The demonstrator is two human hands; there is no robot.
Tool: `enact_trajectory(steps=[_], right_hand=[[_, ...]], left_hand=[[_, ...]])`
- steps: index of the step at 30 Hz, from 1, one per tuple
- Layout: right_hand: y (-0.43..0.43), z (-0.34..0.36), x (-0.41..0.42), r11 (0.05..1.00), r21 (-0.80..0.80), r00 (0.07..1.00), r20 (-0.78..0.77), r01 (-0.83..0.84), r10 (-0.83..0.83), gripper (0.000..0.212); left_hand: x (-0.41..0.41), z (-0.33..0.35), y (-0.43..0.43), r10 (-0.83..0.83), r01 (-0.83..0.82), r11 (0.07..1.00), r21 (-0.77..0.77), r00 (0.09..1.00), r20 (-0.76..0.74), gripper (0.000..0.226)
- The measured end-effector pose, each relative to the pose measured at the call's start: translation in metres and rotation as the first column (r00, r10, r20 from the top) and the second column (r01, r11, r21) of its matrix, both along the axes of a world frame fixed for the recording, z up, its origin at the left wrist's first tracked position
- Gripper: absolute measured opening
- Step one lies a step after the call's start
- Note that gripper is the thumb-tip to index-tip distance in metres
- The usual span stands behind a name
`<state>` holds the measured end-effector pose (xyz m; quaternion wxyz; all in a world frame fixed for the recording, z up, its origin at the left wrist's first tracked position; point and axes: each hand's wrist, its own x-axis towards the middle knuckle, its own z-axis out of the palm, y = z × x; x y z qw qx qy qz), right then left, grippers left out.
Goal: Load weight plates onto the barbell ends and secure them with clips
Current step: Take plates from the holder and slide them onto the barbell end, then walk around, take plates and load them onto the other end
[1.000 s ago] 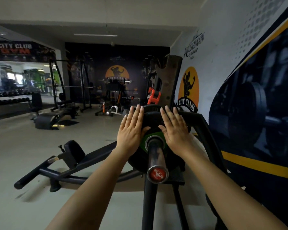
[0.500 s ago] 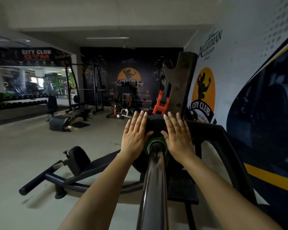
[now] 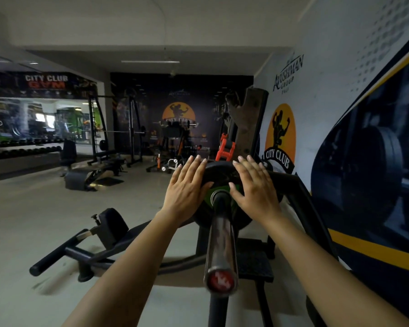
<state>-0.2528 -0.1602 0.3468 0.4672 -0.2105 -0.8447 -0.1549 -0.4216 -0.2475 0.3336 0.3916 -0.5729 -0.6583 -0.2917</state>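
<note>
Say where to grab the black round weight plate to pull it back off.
Likely the outer rim of the black round weight plate, left and right, reaching from the red-capped end of the steel barbell sleeve. Its face is flat and the sleeve fills its hub, so only the rim offers an edge. The left hand and right hand merely press flat.

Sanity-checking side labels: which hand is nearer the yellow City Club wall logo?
Right. The right hand lies flat on the weight plate, on the same side of the barbell sleeve as the City Club logo; the left hand presses the plate's other side.
</note>
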Motion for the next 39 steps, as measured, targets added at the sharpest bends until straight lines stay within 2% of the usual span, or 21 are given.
enact_trajectory(steps=[7,11,20,30,39], right_hand=[[-0.126,-0.007,0.061,0.999,0.028,0.999,-0.014,-0.032,0.032,0.052],[-0.203,-0.022,0.088,0.999,0.019,0.999,-0.018,-0.049,0.049,0.052],[-0.326,-0.076,0.092,0.98,-0.136,0.988,0.037,-0.143,0.15,0.054],[-0.375,-0.151,0.006,0.927,-0.268,0.946,0.117,-0.263,0.302,0.053],[-0.358,-0.218,-0.122,0.858,-0.404,0.897,0.166,-0.318,0.411,0.05]], left_hand=[[0.054,-0.004,-0.132,-0.055,0.055,0.998,-0.007,0.998,-0.019,0.061],[0.081,-0.022,-0.21,-0.071,0.071,0.997,-0.024,0.997,0.019,0.065],[0.11,-0.078,-0.345,0.039,-0.025,0.996,-0.09,0.988,0.152,0.061],[0.054,-0.144,-0.424,0.252,-0.201,0.95,-0.238,0.945,0.209,0.062],[-0.052,-0.198,-0.423,0.424,-0.326,0.888,-0.325,0.854,0.301,0.061]])
